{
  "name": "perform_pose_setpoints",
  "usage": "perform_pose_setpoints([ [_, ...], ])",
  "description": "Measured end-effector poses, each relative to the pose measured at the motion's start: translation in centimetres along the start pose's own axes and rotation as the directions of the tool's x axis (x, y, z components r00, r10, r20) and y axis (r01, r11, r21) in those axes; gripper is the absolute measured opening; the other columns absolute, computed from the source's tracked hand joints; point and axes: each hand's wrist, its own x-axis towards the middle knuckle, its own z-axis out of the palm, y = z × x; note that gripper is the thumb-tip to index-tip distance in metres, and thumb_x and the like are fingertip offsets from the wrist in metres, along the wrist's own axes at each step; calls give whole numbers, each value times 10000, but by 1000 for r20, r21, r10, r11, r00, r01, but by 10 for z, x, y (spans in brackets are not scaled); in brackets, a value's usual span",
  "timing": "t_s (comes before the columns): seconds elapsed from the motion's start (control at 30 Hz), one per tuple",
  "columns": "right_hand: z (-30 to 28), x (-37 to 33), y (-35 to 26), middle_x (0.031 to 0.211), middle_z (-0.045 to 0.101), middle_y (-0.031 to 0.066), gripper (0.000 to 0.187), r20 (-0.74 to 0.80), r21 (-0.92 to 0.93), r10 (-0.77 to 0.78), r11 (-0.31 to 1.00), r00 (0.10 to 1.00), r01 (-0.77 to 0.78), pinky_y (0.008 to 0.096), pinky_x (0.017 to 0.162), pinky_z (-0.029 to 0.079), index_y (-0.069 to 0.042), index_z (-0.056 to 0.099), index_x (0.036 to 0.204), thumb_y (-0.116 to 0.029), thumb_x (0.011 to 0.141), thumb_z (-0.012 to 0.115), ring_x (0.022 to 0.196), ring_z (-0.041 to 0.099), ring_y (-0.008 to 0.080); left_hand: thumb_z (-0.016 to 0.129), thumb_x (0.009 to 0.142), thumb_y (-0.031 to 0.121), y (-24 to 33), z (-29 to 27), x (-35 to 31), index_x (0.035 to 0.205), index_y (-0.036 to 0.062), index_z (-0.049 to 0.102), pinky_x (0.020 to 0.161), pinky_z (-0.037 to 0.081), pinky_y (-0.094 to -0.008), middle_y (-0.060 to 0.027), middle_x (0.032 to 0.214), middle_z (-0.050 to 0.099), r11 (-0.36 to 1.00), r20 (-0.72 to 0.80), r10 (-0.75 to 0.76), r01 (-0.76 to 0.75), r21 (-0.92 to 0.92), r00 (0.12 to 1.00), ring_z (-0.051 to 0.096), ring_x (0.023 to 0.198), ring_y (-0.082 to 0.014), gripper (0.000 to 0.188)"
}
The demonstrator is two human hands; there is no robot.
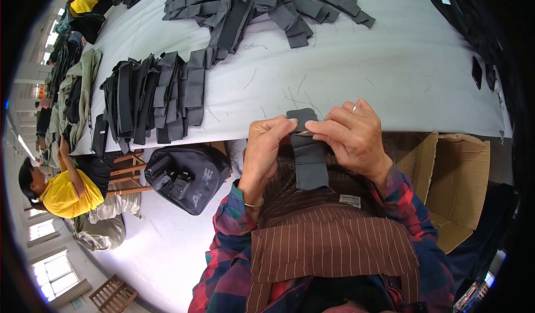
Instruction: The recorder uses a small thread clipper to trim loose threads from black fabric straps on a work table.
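At the near edge of the counter (401, 90), left hand (262, 147) and right hand (353, 138) both pinch a grey cloth strip (310, 167) (apparently working its fold); the next move likely needs a steady left hold.

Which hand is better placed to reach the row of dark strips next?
Probably the left hand: it is nearer the row of strips than the right hand, though both are busy at a dark piece.
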Motion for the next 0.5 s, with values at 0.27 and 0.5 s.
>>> perform_pose_setpoints([
  [0.27,2,1,-2,655,510,-32,189,-28,-49,-23,999,999,21,321,567,282,-185,701,911,-177,726,736,566,424,169,608,858,87,3,3,-1,539,60,490,535,248,-229,86,583,401,1000,-10,0,0,15,1000,318,579,-21,341],
  [0.5,8,0,-6,674,523,-54,190,41,531,447,747,893,-399,258,572,339,-93,663,993,-143,817,717,594,452,82,600,917,166,3,0,1,597,63,524,532,242,-214,93,614,413,1000,2,17,-17,17,1000,307,589,-15,345],
])
